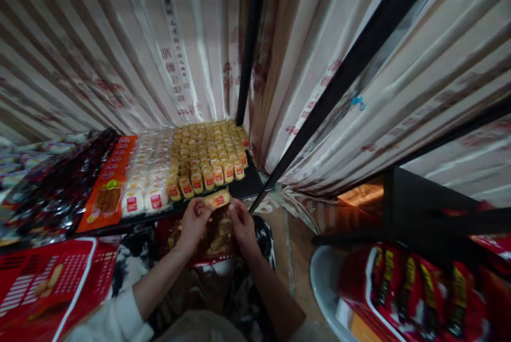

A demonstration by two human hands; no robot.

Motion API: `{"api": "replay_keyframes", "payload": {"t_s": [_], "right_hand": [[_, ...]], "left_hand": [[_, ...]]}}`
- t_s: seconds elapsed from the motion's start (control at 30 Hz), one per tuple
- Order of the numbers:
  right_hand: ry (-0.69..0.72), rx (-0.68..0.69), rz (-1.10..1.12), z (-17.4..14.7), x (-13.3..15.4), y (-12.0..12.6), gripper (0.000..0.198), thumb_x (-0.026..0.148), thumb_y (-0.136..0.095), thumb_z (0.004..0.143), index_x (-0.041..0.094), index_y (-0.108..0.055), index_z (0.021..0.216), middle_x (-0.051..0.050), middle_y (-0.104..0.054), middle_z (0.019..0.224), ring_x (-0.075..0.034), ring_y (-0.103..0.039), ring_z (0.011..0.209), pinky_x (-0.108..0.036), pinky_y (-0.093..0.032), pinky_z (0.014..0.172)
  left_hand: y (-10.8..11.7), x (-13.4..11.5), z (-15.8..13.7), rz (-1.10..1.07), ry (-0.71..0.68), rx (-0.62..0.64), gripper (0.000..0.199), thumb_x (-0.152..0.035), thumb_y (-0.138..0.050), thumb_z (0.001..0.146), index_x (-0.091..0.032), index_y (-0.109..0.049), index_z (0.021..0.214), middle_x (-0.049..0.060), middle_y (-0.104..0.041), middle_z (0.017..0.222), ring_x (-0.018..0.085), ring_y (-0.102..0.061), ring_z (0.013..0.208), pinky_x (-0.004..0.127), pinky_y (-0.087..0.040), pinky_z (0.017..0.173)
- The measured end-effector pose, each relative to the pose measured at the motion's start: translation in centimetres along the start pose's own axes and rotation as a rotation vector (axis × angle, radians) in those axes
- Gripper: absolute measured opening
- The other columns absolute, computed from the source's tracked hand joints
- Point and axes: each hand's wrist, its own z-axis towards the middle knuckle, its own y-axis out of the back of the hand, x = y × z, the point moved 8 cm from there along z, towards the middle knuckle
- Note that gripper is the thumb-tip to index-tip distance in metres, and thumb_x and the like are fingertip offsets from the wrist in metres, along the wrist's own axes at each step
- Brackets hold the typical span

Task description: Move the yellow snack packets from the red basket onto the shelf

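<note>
A small wrapped snack cake (217, 200), yellow with a red and white label, is held level above my lap. My left hand (195, 219) pinches its left end, and my right hand (241, 219) has its fingers closed at the right end. Just beyond, rows of the same yellow wrapped cakes (207, 156) stand packed on a black shelf (249, 180). Below my hands, a red basket (217, 263) on my lap holds more yellowish wrapped pieces, partly hidden by my forearms.
Left of the cakes lie white wrapped packs (147, 172), an orange packet (106, 188) and dark shiny packets (59, 182). A red basket (107, 257) stands at left. Dark poles (315, 102) slant before the curtain (199, 39). Red packets (423, 294) sit at lower right beside a grey-white stool (319, 278).
</note>
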Motion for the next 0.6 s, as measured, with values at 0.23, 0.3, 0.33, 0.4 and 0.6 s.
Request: {"api": "replay_keyframes", "payload": {"t_s": [0.23, 0.3, 0.33, 0.4, 0.6], "right_hand": [[0.391, -0.189, -0.399, 7.9, 5.8, 1.7, 0.054, 0.046, -0.033, 0.089, 0.012, -0.043, 0.130, -0.015, -0.044, 0.136, -0.022, -0.039, 0.127, -0.041, -0.032, 0.106], [0.395, -0.192, -0.472, 10.4, 6.2, 1.2, 0.058, 0.046, -0.029, 0.090, 0.011, -0.037, 0.136, -0.015, -0.036, 0.143, -0.021, -0.029, 0.134, -0.041, -0.023, 0.111], [0.388, -0.194, -0.499, 11.5, 6.2, 1.1, 0.060, 0.047, -0.027, 0.091, 0.011, -0.035, 0.138, -0.014, -0.033, 0.145, -0.021, -0.026, 0.136, -0.041, -0.020, 0.112], [0.373, -0.193, -0.537, 13.1, 5.8, 0.7, 0.062, 0.047, -0.024, 0.091, 0.010, -0.032, 0.140, -0.014, -0.030, 0.147, -0.021, -0.022, 0.137, -0.041, -0.018, 0.113], [0.416, -0.164, -0.607, 14.3, 4.0, -0.1, 0.060, 0.045, -0.020, 0.093, 0.010, -0.032, 0.140, -0.013, -0.032, 0.146, -0.020, -0.025, 0.136, -0.042, -0.021, 0.112]], "left_hand": [[-2.7, -6.1, 5.6, 0.081, -0.128, 0.124, 0.045, -0.045, -0.067, 0.058, -0.017, -0.051, 0.091, -0.004, -0.053, 0.069, 0.013, -0.060, 0.062, 0.021, -0.043, 0.051], [-4.0, -7.9, 7.3, 0.161, -0.200, 0.146, 0.041, -0.041, -0.064, 0.063, -0.017, -0.054, 0.095, -0.002, -0.056, 0.070, 0.012, -0.059, 0.061, 0.022, -0.044, 0.054], [-4.8, -8.8, 8.1, 0.209, -0.246, 0.151, 0.038, -0.039, -0.063, 0.066, -0.017, -0.055, 0.097, -0.001, -0.059, 0.072, 0.012, -0.058, 0.062, 0.022, -0.045, 0.056], [-6.5, -10.6, 9.6, 0.302, -0.350, 0.153, 0.033, -0.034, -0.060, 0.071, -0.016, -0.058, 0.099, 0.002, -0.062, 0.079, 0.013, -0.059, 0.065, 0.024, -0.047, 0.060], [-13.6, -14.3, 13.4, 0.635, -0.555, 0.210, 0.029, -0.018, -0.053, 0.077, -0.014, -0.059, 0.105, 0.006, -0.066, 0.091, 0.016, -0.061, 0.078, 0.027, -0.048, 0.073]]}}
